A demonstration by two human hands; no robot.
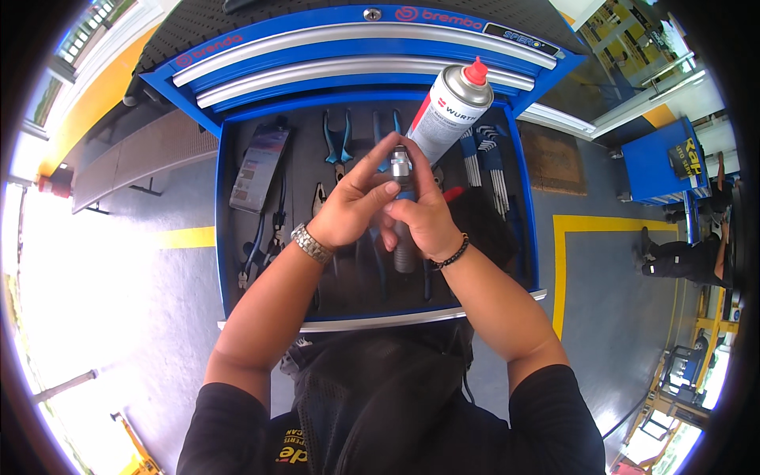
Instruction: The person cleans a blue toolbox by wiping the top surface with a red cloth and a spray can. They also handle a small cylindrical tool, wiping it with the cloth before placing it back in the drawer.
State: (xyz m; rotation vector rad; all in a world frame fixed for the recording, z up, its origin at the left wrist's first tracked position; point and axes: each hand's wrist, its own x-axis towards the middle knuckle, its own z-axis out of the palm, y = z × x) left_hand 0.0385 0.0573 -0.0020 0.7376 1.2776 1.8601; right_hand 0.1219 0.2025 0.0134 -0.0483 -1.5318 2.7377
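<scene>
Both hands meet over an open drawer (pixel 356 307), around a dark rod-shaped tool with a silver metal fitting (pixel 401 164) at its far end and a ribbed grey lower end (pixel 404 257). My right hand (pixel 425 218) is closed around its middle, thumb across it. The fingers of my left hand (pixel 352 204) close on the tool's upper part beside the metal fitting. The tool's exact kind is unclear. Just beyond my right fingers stands a white and grey spray can (pixel 449 119) with a red cap. Blue-handled pliers (pixel 338 138) lie beyond my left hand.
Left in the drawer are a packaged item (pixel 260 170) and more pliers (pixel 253 253); hex key sets (pixel 495 174) lie right. The blue tool cabinet (pixel 356 47) rises behind. A bench (pixel 146 158) stands left. Far right are another blue cabinet (pixel 657 166) and a person (pixel 685 260).
</scene>
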